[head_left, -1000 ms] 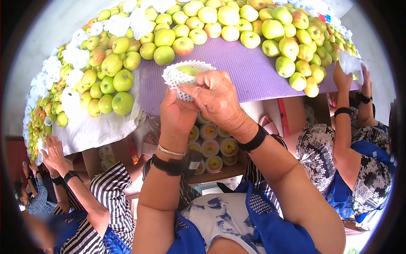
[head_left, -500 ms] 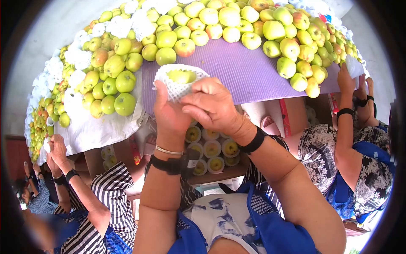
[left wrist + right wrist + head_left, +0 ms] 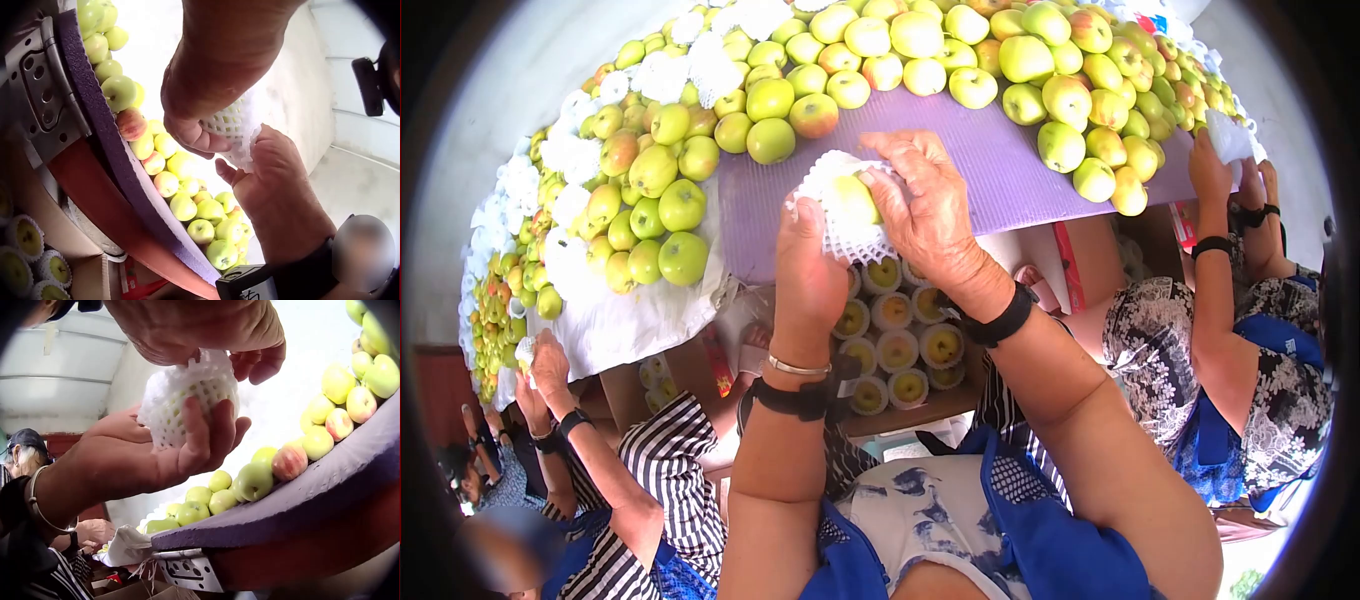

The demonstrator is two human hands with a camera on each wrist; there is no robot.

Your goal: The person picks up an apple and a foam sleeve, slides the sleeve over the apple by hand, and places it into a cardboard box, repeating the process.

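A green apple [image 3: 855,201] sits in a white foam net [image 3: 832,222], its skin showing at the net's opening. The left hand [image 3: 810,280] holds it, fingers curled round the netted side in the right wrist view, where the net [image 3: 187,406] lies in the left hand [image 3: 150,440]. The right hand [image 3: 930,205] is at the opposite side, thumb at the opening and forefinger stretched over the far edge. In the right wrist view, the right hand [image 3: 206,331] touches the net's gathered rim from above. The left wrist view shows the net [image 3: 234,128] between left hand [image 3: 212,81] and right hand [image 3: 272,187].
Apples [image 3: 770,142] and white foam nets [image 3: 715,70] are heaped round a purple ribbed mat [image 3: 990,170]. Below the table edge stands a carton with netted apples [image 3: 897,350]. Other people work on the left [image 3: 615,490] and right [image 3: 1215,370].
The right hand has shifted from the net's near side up to its opening, with its fingers stretched further. The net has tilted, and its opening now faces the right hand.
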